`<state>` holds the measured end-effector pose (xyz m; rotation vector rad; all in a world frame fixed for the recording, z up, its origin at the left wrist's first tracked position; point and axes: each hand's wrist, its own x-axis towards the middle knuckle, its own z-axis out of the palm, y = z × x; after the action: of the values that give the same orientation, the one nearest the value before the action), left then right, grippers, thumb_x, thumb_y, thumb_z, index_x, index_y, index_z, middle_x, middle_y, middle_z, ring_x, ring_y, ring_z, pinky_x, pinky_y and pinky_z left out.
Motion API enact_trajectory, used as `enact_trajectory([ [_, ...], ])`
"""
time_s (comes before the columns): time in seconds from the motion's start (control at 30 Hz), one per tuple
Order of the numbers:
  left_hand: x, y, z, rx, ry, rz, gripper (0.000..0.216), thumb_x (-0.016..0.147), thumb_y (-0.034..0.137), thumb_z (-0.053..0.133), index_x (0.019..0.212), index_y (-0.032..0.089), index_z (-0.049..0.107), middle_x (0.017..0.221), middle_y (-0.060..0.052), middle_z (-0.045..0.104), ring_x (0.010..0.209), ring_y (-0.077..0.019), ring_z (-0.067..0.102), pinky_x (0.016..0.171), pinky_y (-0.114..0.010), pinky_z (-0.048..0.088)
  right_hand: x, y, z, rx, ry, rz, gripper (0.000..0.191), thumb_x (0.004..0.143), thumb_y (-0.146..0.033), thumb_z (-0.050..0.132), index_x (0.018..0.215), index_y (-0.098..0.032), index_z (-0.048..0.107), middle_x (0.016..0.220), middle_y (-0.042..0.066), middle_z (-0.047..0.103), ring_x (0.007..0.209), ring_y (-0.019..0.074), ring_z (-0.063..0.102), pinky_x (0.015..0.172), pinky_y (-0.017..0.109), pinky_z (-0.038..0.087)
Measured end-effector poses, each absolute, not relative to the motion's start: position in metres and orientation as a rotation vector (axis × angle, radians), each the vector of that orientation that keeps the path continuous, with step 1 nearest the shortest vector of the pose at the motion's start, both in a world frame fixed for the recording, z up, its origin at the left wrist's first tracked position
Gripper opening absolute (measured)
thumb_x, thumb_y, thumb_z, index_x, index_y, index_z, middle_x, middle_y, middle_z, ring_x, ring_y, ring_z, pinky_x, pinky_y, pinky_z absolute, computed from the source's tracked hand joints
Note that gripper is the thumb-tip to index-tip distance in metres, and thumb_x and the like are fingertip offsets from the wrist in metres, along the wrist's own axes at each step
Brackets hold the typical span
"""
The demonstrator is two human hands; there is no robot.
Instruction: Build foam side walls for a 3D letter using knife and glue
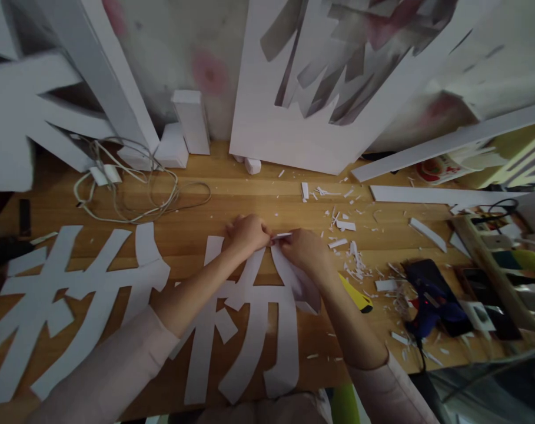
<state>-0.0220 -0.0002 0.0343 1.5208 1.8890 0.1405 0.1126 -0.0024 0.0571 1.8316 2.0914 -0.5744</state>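
- Plainly, the white cut-out character directly before us is the large, thin-limbed part to mind; we do well to let it lie flat and not lean our forearms on its strokes.
- Our right hand is closed in a pinch, and our left hand meets it with fingers bent narrow.
- Between their fingertips is a white strip, just over the character's upper end; even, light pressure should spare it a crease. We cannot tell whether it joins the white band below our right hand.
- Around us, the flower-patterned wall backs the wooden tabletop.
- A white panel with cut openings leans on that wall, and a second cut-out character lies to our left.
- At our right sits a dark blue tool; a yellow tool lies nearer, partly behind our right forearm.
- Smallest, white scraps litter the wood beyond our right hand.
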Motion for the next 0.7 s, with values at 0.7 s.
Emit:
enact_trajectory([
  [0.7, -0.027, -0.019, 0.036, 1.582, 1.834, 0.263, 0.023, 0.07, 0.043, 0.078, 0.087, 0.028, 0.074, 0.094, 0.0, 0.076, 0.112, -0.0311, 0.057, 0.093, -0.045, 0.039, 0.116, -0.01, 0.061, 1.908, 2.087, -0.588, 0.033, 0.084, -0.025, 0.052, 0.103, -0.011, 0.075, 0.103, 0.02, 0.076, 0.098, 0.0322, 0.071, 0.071, 0.031, 0.047],
])
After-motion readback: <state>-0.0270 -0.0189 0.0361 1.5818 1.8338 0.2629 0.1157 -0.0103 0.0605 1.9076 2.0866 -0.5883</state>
